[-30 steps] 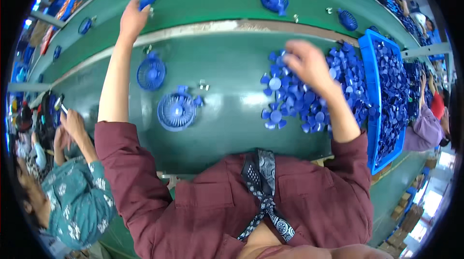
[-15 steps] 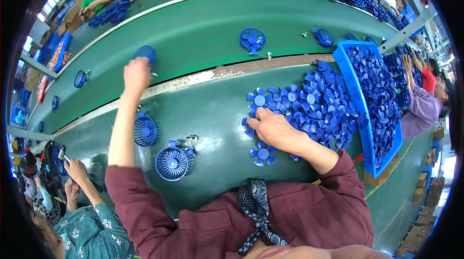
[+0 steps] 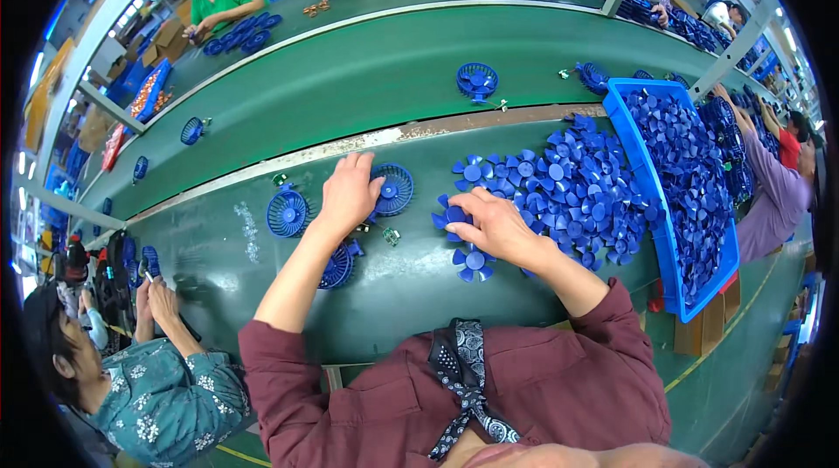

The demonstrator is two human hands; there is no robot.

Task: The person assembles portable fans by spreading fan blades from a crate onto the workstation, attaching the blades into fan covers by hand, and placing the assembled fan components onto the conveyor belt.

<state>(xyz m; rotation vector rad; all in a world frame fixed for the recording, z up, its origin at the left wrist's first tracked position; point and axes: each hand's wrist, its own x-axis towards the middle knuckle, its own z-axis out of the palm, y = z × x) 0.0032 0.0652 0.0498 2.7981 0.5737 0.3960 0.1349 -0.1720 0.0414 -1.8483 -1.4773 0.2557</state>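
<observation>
My left hand is closed on the edge of a round blue fan housing at the near side of the metal rail. A small green circuit board lies just below it on the table. Two more fan housings lie by my left forearm: one to its left, and another partly hidden by the arm. At the left edge of a heap of blue fan blades, my right hand pinches a single fan blade. One loose fan blade lies just under that hand.
A blue tray full of fan blades stands at the right. Beyond the metal rail, a green conveyor belt carries several fan housings. A co-worker in a floral top sits at the left; others work across the belt and at the right.
My left hand has come from over the conveyor to the near table, bringing a fan housing. My right hand has stayed by the heap and now has a fan blade in its fingers.
</observation>
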